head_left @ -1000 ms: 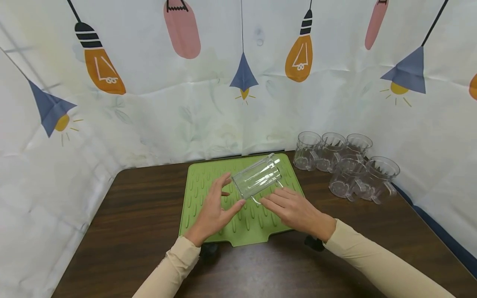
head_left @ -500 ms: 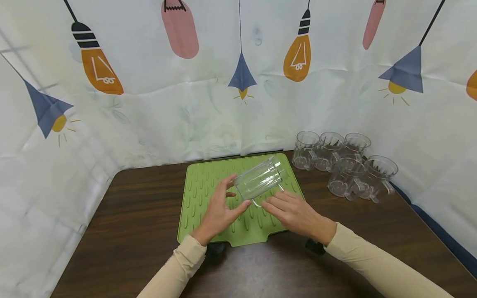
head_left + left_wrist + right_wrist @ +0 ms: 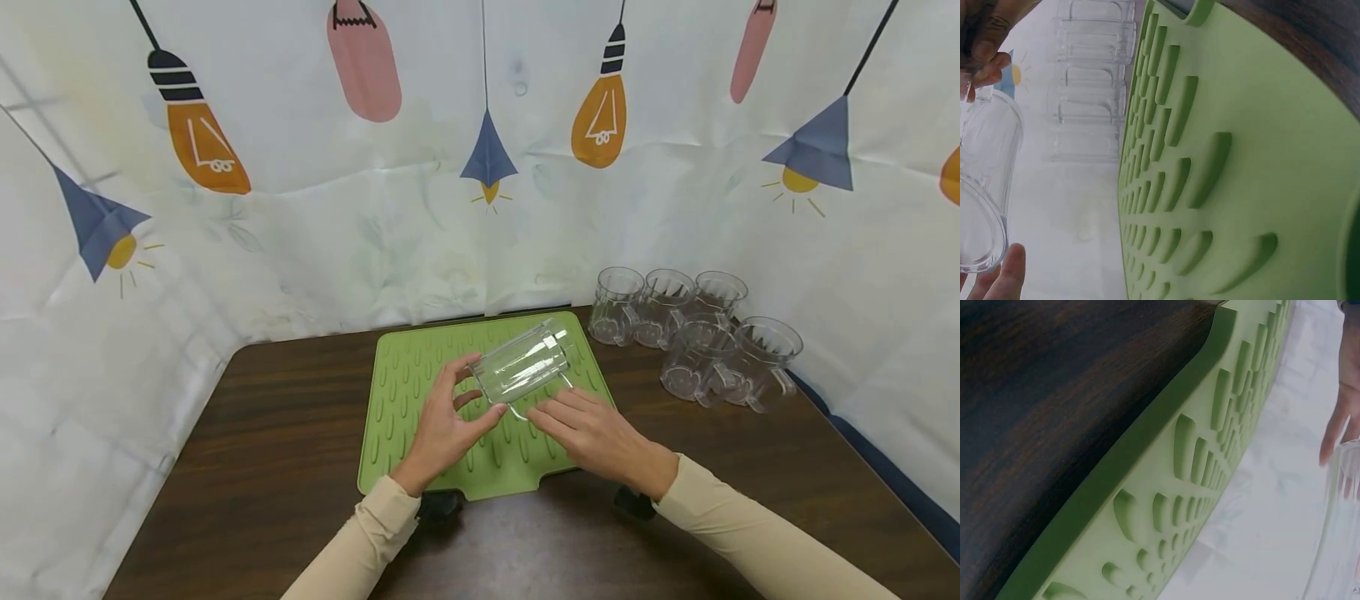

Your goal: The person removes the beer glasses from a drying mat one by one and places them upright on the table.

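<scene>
A clear plastic mug (image 3: 519, 367) lies tilted on its side above the green mat (image 3: 420, 417), its handle toward me. My right hand (image 3: 581, 425) grips that handle with curled fingers. At the mug's left end my left hand (image 3: 442, 425) holds the edge, index finger at the upper side and thumb at the lower. The left wrist view shows the mug's round end (image 3: 985, 219) beside left fingertips (image 3: 1013, 265), with the right hand (image 3: 991, 44) at the handle above. In the right wrist view, the left fingers (image 3: 1329, 440) meet the mug's edge.
Several clear mugs (image 3: 693, 358) stand grouped at the table's back right. The mat, with raised ridges and a front tab, lies on the dark wood table (image 3: 292, 425). Behind hangs a white curtain (image 3: 337, 242) printed with lamps and bulbs.
My left hand has moved right and up to the mug, its index finger and thumb coming to the mug's end. The right hand keeps its grip, and the mug has shifted only slightly.
</scene>
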### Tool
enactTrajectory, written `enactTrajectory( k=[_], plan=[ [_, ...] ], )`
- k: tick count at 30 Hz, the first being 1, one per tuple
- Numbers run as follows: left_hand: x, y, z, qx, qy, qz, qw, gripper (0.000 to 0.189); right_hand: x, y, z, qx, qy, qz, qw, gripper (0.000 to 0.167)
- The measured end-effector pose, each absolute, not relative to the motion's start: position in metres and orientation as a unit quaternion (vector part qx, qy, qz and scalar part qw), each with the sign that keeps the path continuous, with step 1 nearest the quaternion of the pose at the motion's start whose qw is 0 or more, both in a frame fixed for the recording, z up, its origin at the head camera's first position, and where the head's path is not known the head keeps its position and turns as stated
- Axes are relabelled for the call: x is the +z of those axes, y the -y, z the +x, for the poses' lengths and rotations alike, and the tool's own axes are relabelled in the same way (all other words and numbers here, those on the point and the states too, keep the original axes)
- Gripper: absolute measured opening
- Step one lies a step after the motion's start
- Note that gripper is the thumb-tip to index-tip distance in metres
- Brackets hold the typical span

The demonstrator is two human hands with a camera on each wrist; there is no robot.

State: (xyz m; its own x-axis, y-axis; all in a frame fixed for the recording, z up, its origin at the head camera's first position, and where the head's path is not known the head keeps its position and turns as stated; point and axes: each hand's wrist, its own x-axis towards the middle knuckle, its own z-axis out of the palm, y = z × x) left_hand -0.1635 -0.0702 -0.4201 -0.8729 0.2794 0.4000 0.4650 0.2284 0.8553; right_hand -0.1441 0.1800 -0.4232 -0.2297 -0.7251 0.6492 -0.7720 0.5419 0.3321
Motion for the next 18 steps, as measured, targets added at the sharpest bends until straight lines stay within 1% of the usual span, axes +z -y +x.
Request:
enactTrajectory(
  k=[8,11,15,18],
  plan=[
    [-0.421,0.070,-0.164,-0.591,0.768,-0.230,0.087,0.075,-0.420,-0.182,-0.142,0.038,0.789,0.478,0.385,0.042],
    [-0.421,0.070,-0.164,-0.591,0.769,-0.227,0.091,0.074,-0.415,-0.183,-0.141,0.064,0.783,0.479,0.391,0.038],
    [-0.422,0.069,-0.166,-0.590,0.771,-0.219,0.095,0.073,-0.409,-0.183,-0.143,0.105,0.754,0.480,0.436,0.031],
    [-0.422,0.069,-0.167,-0.596,0.768,-0.214,0.095,0.071,-0.406,-0.184,-0.145,0.149,0.731,0.470,0.472,0.029]
  ],
)
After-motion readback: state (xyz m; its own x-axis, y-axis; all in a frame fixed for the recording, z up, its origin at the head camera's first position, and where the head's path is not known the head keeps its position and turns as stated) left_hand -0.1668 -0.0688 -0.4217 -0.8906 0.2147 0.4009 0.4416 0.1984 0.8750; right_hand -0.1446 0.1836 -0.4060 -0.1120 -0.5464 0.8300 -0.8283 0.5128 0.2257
